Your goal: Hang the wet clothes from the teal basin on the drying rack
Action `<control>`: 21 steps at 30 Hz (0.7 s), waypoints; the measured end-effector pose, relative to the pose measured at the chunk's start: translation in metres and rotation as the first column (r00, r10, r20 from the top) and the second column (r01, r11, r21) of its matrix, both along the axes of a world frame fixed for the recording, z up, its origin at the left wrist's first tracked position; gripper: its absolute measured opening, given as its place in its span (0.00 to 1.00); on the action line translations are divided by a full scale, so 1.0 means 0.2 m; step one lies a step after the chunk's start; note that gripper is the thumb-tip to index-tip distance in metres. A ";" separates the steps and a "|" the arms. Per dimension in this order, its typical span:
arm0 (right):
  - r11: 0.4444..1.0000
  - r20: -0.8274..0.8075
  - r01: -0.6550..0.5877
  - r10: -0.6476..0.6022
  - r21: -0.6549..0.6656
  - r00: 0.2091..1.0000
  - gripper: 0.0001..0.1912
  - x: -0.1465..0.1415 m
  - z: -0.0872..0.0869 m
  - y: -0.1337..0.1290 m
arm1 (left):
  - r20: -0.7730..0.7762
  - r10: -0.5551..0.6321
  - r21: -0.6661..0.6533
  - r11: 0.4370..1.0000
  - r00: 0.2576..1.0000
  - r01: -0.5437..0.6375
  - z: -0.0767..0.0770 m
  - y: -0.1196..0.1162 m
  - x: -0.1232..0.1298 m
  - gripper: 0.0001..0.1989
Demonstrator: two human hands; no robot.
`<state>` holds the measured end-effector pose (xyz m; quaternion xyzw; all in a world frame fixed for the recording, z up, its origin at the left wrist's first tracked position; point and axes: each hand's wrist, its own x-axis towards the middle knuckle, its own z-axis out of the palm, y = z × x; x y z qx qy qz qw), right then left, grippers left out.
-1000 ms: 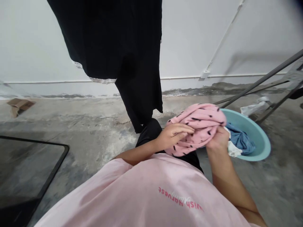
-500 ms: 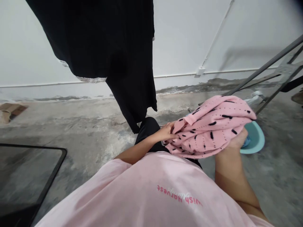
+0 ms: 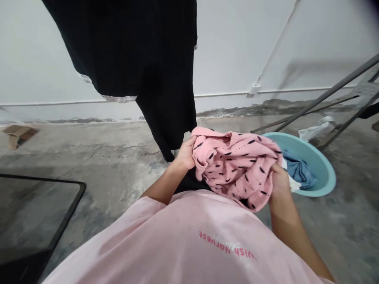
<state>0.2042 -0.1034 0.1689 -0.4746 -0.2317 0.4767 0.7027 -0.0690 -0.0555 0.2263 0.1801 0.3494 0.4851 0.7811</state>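
I hold a bunched pink knitted garment (image 3: 237, 165) with small black dashes in front of my chest. My left hand (image 3: 185, 154) grips its left edge, and my right hand (image 3: 279, 182) grips its right side from below. Behind the garment, on the concrete floor, stands a light blue basin (image 3: 321, 165) with blue and white cloth (image 3: 299, 172) in it. A black garment (image 3: 139, 59) hangs above and just left of my left hand.
A white wall with a thin pipe (image 3: 266, 91) runs along the back. Slanted grey metal bars (image 3: 325, 98) stand at the right behind the basin. A dark panel with a black frame (image 3: 38, 221) lies at the lower left, and a cardboard piece (image 3: 19, 134) at the far left.
The pink garment has been shifted left and lowered, and my hands have moved apart to its two sides. The basin, half hidden a moment ago, shows again.
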 end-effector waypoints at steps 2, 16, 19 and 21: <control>0.988 0.174 -0.096 0.115 -0.118 0.978 0.26 0.03 -0.11 -0.01 | 0.004 -0.007 0.017 1.000 1.000 0.007 0.07 -0.04 -0.03 0.13; 0.843 0.793 -0.537 0.297 0.044 0.531 0.24 -0.11 0.15 0.08 | -0.171 -0.375 0.247 0.879 0.911 0.408 0.11 -0.20 0.04 0.15; 0.897 0.607 -0.439 0.318 0.057 0.728 0.18 -0.17 0.12 0.11 | -0.233 -0.412 0.268 0.844 0.881 0.465 0.10 -0.20 0.01 0.17; 0.943 0.504 -0.324 0.244 0.077 0.828 0.18 -0.17 0.13 0.13 | -0.314 -0.411 0.288 0.818 0.856 0.498 0.09 -0.18 -0.01 0.17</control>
